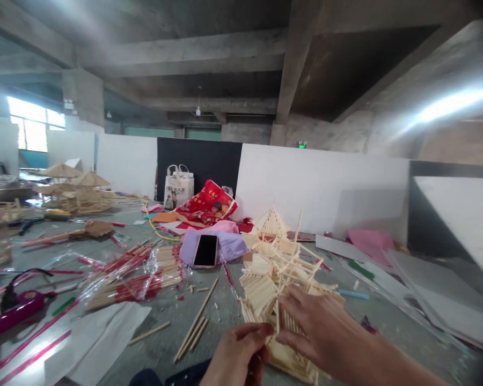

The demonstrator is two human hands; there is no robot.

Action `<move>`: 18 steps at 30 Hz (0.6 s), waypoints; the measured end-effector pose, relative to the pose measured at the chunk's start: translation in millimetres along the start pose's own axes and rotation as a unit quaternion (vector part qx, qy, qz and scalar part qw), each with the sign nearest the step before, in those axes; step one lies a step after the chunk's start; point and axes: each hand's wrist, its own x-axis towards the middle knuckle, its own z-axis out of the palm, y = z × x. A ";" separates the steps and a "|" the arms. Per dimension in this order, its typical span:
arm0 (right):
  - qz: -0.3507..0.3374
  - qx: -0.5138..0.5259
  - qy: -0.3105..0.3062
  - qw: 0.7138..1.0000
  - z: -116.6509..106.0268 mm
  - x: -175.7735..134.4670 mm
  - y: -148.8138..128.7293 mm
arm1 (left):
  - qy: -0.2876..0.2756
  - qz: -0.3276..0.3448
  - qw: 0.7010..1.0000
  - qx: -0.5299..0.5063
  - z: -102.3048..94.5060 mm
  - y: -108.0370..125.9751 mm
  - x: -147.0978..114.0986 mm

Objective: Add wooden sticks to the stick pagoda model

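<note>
Stick model (261, 287) lies at and beyond both hands, long axis running away from the person; right hand (320, 327), thumb and fingers parted, covers its near right side; left hand (241, 348) pinches at near-left edge, contents indeterminable

we see one pale wooden stick model (261, 289), upright, under our right fingers (293, 303) and at our left fingertips (263, 328); its slatted base (292, 362) extends below them, its pointed conical roof (269, 222) standing beyond.

The phone (206, 251) lies between stick bundles (169, 262), left, and stick model (261, 284), right.
</note>
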 end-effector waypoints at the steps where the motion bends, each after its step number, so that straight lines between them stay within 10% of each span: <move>1: 0.004 -0.004 -0.007 1.000 -0.2 0.5 -0.8 | 0.000 -0.001 1.000 0.002 0.9 -0.6 0.9; 18: 0.044 -0.001 0.011 0.999 -19.9 -17.4 -12.1 | 0.015 -0.011 0.995 0.102 14.0 0.9 12.5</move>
